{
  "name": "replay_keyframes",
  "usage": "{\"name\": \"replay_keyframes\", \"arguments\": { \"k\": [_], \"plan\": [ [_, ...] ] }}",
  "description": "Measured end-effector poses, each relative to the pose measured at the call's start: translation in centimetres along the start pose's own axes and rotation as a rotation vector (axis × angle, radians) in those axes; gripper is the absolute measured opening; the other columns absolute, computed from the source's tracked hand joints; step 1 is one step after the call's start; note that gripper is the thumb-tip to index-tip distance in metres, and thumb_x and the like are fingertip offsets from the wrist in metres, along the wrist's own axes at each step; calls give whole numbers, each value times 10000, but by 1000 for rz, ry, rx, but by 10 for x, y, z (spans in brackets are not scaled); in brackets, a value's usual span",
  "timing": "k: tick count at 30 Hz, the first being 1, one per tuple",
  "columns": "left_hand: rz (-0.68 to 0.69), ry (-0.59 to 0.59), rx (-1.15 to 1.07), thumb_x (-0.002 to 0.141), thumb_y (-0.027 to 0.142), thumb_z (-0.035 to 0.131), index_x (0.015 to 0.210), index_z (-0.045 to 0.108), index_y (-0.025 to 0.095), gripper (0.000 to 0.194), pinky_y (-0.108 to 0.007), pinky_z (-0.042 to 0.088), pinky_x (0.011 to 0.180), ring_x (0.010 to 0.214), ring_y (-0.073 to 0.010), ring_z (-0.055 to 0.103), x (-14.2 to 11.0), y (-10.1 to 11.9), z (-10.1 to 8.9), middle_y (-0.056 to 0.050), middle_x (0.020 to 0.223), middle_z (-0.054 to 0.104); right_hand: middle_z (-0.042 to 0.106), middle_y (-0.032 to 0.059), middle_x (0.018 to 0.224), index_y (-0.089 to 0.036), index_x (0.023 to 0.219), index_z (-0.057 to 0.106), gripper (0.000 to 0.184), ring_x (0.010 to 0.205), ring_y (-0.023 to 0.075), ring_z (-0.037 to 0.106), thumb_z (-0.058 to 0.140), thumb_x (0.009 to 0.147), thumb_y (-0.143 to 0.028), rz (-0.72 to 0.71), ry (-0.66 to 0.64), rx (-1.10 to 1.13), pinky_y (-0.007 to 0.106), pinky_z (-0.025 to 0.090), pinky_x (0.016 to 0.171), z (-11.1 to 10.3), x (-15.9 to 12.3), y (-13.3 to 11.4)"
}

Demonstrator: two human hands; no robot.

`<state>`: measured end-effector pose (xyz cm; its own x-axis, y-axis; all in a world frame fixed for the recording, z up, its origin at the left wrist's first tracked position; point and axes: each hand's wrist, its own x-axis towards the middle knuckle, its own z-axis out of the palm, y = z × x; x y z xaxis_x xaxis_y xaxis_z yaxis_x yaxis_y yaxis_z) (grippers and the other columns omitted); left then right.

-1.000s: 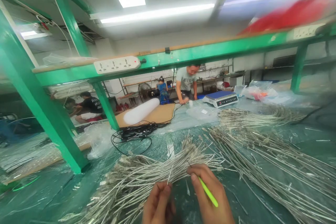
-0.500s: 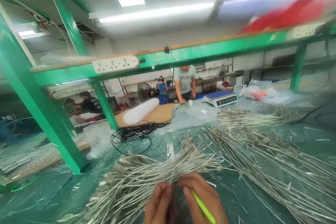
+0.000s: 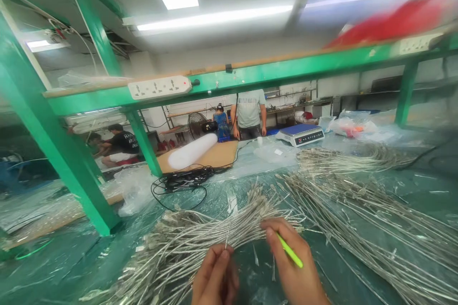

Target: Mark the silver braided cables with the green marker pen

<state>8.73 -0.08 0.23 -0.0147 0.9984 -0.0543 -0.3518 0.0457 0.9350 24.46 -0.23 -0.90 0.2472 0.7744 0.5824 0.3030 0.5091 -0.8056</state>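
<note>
the slim tool (image 3: 290,250) is neon yellow-green, the cables (image 3: 211,232) silvery grey

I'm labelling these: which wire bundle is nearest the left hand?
The leftmost bundle, spread right beside the left hand; the other bundles lie farther away, to the right.

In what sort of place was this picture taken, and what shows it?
Probably a workshop or small assembly floor: bundles of silvery cables lie on the worktable, with a digital scale farther back, and a power strip is mounted on the green frame.
</note>
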Motion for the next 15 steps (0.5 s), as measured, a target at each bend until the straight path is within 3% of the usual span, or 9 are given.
{"name": "replay_keyframes", "arguments": {
  "k": [3,6,11,15],
  "plan": [
    [10,-12,-12,674,502,745,842,665,172,380,-144,122,327,275,-7,307,3,-2,0,29,460,584,634,38,941,-241,994,643,185,891,163,624,485,917,-181,-156,-127,110,231,481,797,7,-8,-10],
    [-30,12,-27,635,447,798,845,687,172,364,-122,178,330,304,-21,339,1,1,1,47,440,558,662,9,892,-268,995,650,232,829,132,643,503,872,-137,-267,-157,226,196,483,757,20,-17,-13],
    [-118,114,-105,532,332,865,762,694,172,328,-116,240,345,344,-38,372,-3,9,6,87,419,455,691,5,861,-269,955,665,215,784,122,658,531,842,-143,-232,-151,277,180,483,716,28,-19,-11],
    [-134,76,-125,533,380,856,665,643,156,336,-97,215,365,379,-34,399,-4,10,8,66,450,491,687,18,807,-253,936,687,197,726,135,652,538,846,-160,-194,-163,292,195,486,658,22,-17,-15]
  ]
}}
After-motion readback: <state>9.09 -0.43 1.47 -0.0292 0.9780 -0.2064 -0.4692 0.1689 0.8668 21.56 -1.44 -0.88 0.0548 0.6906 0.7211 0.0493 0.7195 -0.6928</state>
